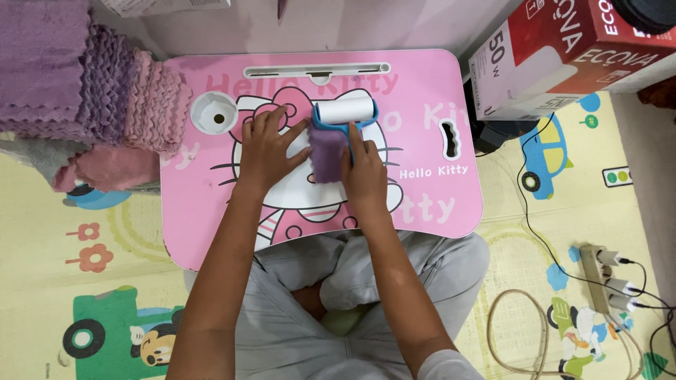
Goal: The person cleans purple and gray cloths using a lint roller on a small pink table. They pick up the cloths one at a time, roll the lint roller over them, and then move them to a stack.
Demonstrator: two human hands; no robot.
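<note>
A small purple cloth (326, 153) lies on the pink lap table (429, 204). My left hand (265, 144) presses flat beside and on the cloth's left edge. My right hand (364, 169) grips the blue handle of a lint roller (345, 111), whose white roll rests at the cloth's far end. The cloth sits partly under both hands.
A stack of folded purple and pink cloths (84, 84) lies at the table's left. A red and white cardboard box (563, 53) stands at the right. A power strip (605, 278) and cables lie on the play mat at lower right.
</note>
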